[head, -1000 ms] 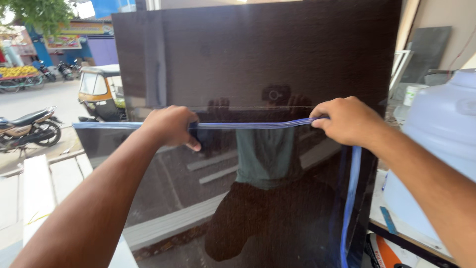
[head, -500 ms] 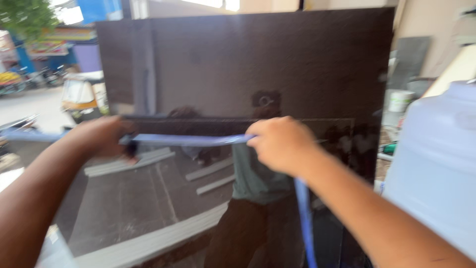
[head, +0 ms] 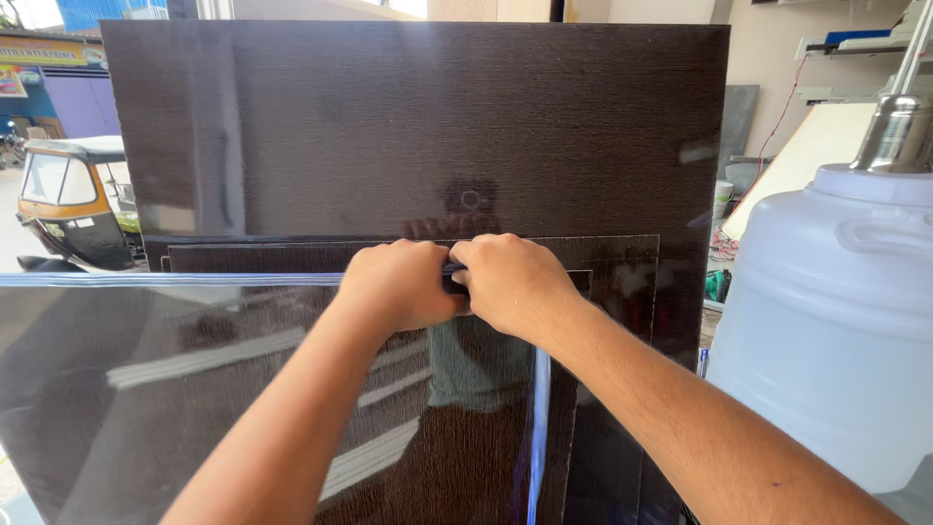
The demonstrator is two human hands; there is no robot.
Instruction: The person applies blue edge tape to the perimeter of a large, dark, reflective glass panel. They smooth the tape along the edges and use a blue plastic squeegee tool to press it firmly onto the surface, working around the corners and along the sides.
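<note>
A tall dark brown glossy laminate panel (head: 418, 126) stands upright in front of me, with smaller dark panels (head: 612, 262) leaning against its lower part. A clear protective film with a bluish edge (head: 165, 279) covers the nearest panel. My left hand (head: 394, 284) and my right hand (head: 510, 282) meet at the top edge of that panel, knuckles touching, both pinching the bunched film between them. A blue strip of the film (head: 539, 428) hangs down below my right hand.
A large white plastic canister (head: 836, 321) with a metal fitting (head: 899, 126) stands at the right. Behind it lean a pale board (head: 807, 146) and wall shelves (head: 855, 49). At the left, outdoors, a yellow and black three-wheeled vehicle (head: 68, 199) is parked.
My hands were apart, stretching the blue film edge between them. They have come together at the panel's top edge, the right hand moving left, and the view has shifted right.
</note>
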